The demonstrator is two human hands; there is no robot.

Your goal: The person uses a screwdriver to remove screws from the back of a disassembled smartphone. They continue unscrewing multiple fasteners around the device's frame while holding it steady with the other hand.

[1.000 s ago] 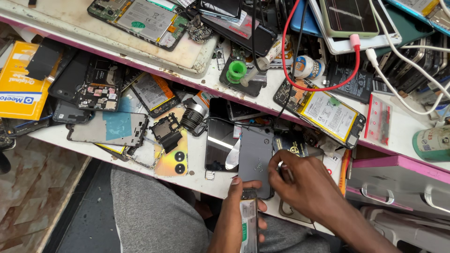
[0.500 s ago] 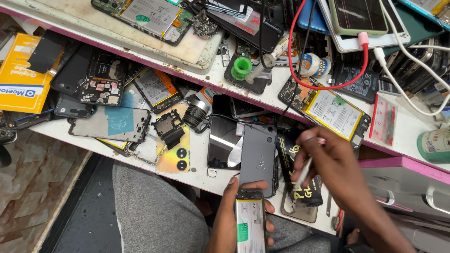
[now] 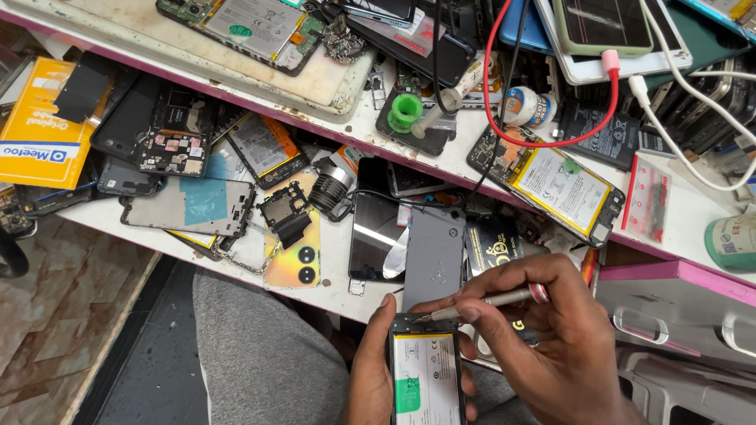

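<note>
Opened smartphone [image 3: 425, 370], back cover off, white battery exposed: bottom centre of the frame, cradled in the left hand [image 3: 370, 378], fingers wrapped round its edges, thumb along the left side.

Screwdriver [image 3: 480, 303], silver shaft with a red ring at the end: pinched between thumb and fingers of the right hand [image 3: 551, 338], lower right; tip resting at the phone's top edge.

Grey back cover [image 3: 433, 256]: lying flat on the surface [image 3: 331, 271], just above the held phone.

Black phone screen [image 3: 374, 232]: beside the cover, to its left.

Iridescent back panel [image 3: 295, 252] with two camera holes: centre left.

Opened phone with white battery [image 3: 555, 189]: right of centre.

Red cable [image 3: 551, 118]: looping across the upper right.

Green spool [image 3: 405, 110]: upper centre.

Yellow box [image 3: 35, 126]: far left.
</note>
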